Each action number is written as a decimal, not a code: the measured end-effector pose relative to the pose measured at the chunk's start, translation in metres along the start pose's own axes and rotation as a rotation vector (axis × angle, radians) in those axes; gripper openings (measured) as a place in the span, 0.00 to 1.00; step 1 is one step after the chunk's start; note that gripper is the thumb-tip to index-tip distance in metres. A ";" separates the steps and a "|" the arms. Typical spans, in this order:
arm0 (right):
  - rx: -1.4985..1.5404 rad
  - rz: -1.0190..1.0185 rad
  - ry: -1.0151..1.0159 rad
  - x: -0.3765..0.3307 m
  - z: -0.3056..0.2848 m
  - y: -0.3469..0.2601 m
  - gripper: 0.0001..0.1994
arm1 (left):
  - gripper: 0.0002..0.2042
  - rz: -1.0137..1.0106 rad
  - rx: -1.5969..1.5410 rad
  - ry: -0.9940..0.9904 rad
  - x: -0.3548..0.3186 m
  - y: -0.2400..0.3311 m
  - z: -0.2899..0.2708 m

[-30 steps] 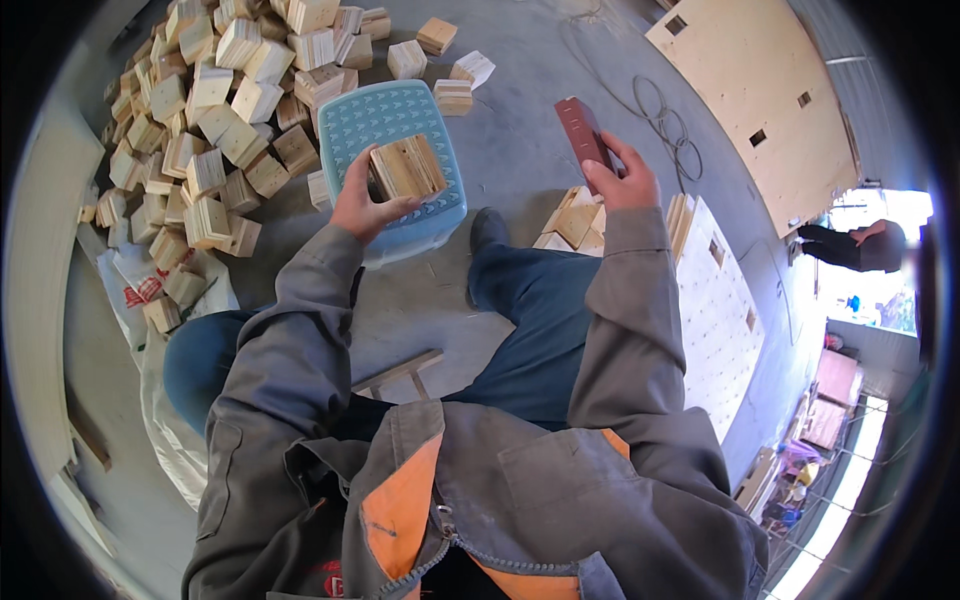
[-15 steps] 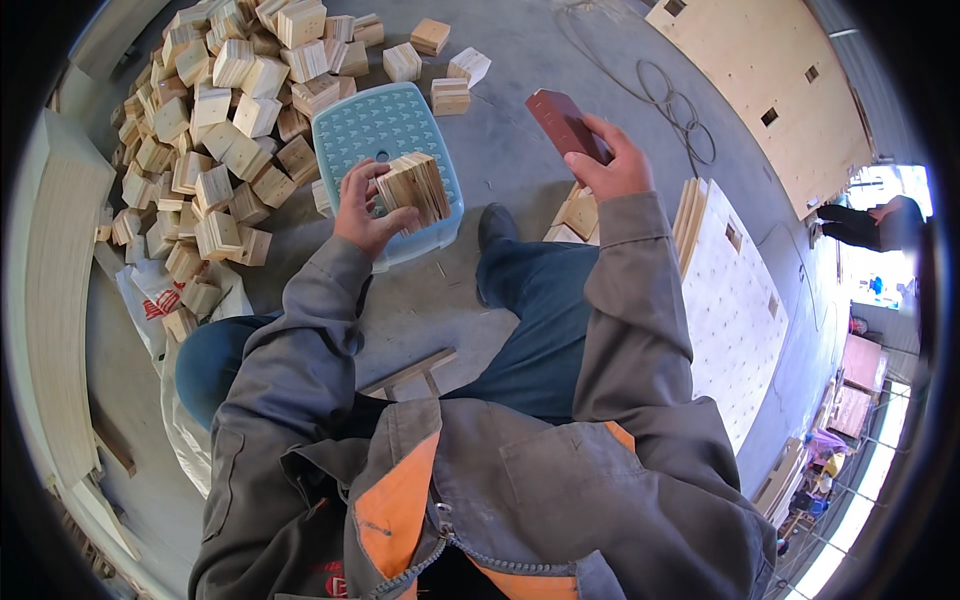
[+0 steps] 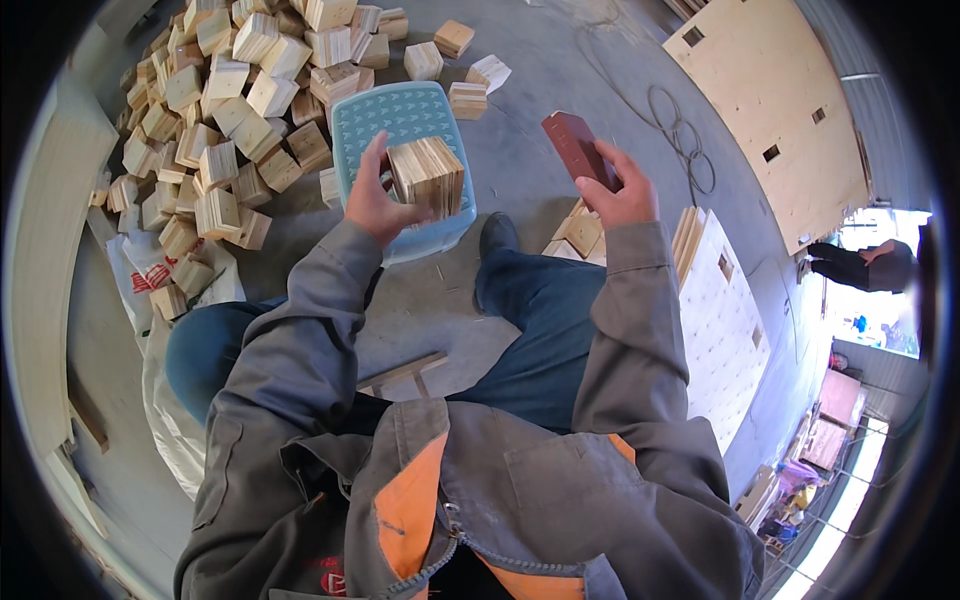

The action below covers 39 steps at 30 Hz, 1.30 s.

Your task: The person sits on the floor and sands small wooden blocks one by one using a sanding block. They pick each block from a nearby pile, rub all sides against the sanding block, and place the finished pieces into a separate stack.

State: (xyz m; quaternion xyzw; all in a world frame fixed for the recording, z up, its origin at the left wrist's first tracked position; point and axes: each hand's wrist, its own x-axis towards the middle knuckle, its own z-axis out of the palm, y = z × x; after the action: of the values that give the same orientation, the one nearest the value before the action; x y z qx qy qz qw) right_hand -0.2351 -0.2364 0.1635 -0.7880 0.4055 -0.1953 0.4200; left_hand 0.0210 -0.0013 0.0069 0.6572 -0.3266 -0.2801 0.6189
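My left hand [image 3: 376, 200] grips a squarish plywood block [image 3: 428, 178] by its side, thumb below and fingers at its left edge. Layered edges of the block face up toward me. It is held over a light blue plastic stool [image 3: 385, 112] with a textured top. Off to the right, my right hand [image 3: 628, 192] is closed round a flat, reddish-brown sanding block [image 3: 576, 150], held tilted in the air and apart from the plywood block. The fingers under both pieces are partly hidden.
A large heap of plywood blocks [image 3: 215, 130] lies left of the stool, some on a white sack [image 3: 140, 270]. More blocks [image 3: 580, 232] sit beside my right leg, near leaning drilled panels [image 3: 715, 330]. A cable [image 3: 680, 140] coils on the floor. Another person [image 3: 865, 265] stands far right.
The plywood block has turned in my left hand, showing more of its layered edge. My right hand still holds the sanding block, now tilted more steeply. The whole view has shifted slightly.
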 end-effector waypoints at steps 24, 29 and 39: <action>-0.377 -0.627 0.080 -0.117 0.178 0.005 0.35 | 0.56 0.181 0.385 0.188 -0.003 -0.018 -0.001; -0.395 -0.633 0.141 -0.104 0.196 0.008 0.36 | 0.52 0.206 0.333 0.209 -0.006 -0.018 0.003; -0.541 -0.574 0.229 -0.018 0.212 -0.045 0.31 | 0.48 0.179 0.336 0.223 -0.007 -0.020 -0.001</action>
State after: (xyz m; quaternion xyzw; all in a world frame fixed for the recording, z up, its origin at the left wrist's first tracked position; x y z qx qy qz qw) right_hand -0.0867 -0.1012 0.0802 -0.9243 0.2501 -0.2773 0.0784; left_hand 0.0189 0.0046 -0.0131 0.7465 -0.3552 -0.0913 0.5552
